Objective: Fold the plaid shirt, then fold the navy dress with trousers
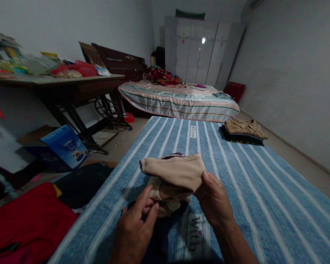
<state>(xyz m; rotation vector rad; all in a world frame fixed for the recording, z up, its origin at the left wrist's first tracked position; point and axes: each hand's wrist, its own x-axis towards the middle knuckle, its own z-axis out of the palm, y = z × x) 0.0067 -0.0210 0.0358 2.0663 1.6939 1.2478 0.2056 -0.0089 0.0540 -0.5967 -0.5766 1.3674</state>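
Observation:
A beige garment (176,169) with a stitched hem is held up just above the blue-and-white striped cover (236,216). My right hand (215,200) pinches its right edge between thumb and fingers. At the lower left, my left hand (136,225) has its fingers closed on a bunched fold of the same cloth. Some dark fabric shows behind the top edge and under the garment. The garment's kind cannot be made out, as much of it is folded underneath.
Folded clothes (244,130), patterned brown over black, lie at the cover's far right. Red clothing (30,220) and dark clothing (84,181) are piled at the left. A cluttered sewing-machine table (71,82) stands left, beside a blue box (67,146). Behind is a bed (178,101).

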